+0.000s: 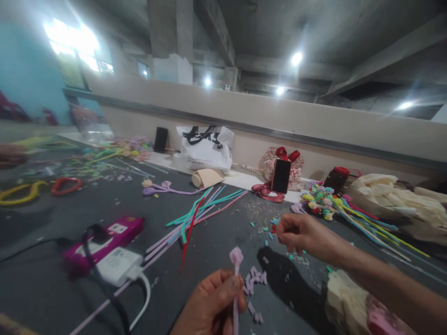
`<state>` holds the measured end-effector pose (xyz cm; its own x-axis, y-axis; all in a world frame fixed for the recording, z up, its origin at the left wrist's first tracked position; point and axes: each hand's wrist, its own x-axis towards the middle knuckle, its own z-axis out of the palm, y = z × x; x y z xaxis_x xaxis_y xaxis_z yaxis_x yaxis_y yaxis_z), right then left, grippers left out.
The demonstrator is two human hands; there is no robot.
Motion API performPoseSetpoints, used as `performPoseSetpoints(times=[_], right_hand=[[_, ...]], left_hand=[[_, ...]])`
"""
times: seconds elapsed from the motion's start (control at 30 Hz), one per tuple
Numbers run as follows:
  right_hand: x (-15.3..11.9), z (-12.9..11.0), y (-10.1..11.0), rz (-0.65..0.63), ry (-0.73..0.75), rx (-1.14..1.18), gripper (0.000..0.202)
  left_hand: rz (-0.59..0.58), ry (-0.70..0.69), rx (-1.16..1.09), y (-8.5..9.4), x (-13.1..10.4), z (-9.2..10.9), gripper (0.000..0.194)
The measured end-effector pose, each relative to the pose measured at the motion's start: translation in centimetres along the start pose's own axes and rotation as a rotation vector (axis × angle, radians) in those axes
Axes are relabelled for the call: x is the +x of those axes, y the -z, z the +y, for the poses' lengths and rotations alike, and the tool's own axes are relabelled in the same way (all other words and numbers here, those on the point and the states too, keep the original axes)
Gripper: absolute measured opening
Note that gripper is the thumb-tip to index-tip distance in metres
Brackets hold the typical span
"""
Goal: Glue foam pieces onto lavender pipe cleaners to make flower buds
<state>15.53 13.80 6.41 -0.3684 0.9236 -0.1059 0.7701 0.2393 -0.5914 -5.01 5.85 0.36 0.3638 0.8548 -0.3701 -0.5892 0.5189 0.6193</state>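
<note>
My left hand (218, 298) is closed around a pale pink chenille stem (236, 307), held upright at the bottom centre. A small fluffy pink bud (236, 255) tops the stem. Out to the right, my right hand (295, 232) is curled with fingers together above the dark tabletop. Whatever its fingertips may hold is hidden. Small turquoise snippets (266, 236) and a bit of red lie by those fingers. Beside my left hand is a loose group of short lilac pieces (254, 279).
Coloured chenille stems (195, 214) cross mid-table. Finished flowers (321, 200) lie at right, near a propped phone (281, 176). A magenta power strip (104, 242) with a white charger (119, 266) and cables sits left, near red-handled scissors (66, 185). A white bag (206, 149) stands against the partition.
</note>
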Motion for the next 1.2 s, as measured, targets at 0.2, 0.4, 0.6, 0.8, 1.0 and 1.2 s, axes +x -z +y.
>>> performPoseSetpoints(times=[0.2, 0.4, 0.6, 0.8, 1.0, 1.2], right_hand=[[-4.1, 0.7, -1.6, -0.087, 0.081, 0.366, 0.007], [-6.7, -0.5, -1.5, -0.109, 0.099, 0.603, 0.012], [-8.0, -0.8, -1.2, -0.005, 0.024, 0.683, 0.008], [-9.1, -0.7, -1.0, 0.097, 0.088, 0.43, 0.006], [-10.3, -1.0, -0.8, 0.196, 0.219, 0.03, 0.011], [-10.7, -0.6, -1.1, 0.222, 0.19, -0.012, 0.012]], left_hand=[[-0.083, 0.008, 0.063, -0.2, 1.0, -0.7, 0.024], [-0.119, 0.034, 0.1, -1.1, 1.3, -2.1, 0.024], [-0.151, 0.057, 0.124, -2.4, 1.3, -2.7, 0.021], [-0.216, 0.085, 0.2, -2.6, 2.4, -4.5, 0.027], [-0.231, 0.097, 0.296, -3.1, 3.0, -5.5, 0.032], [-0.222, 0.119, 0.352, -3.9, 2.6, -5.6, 0.031]])
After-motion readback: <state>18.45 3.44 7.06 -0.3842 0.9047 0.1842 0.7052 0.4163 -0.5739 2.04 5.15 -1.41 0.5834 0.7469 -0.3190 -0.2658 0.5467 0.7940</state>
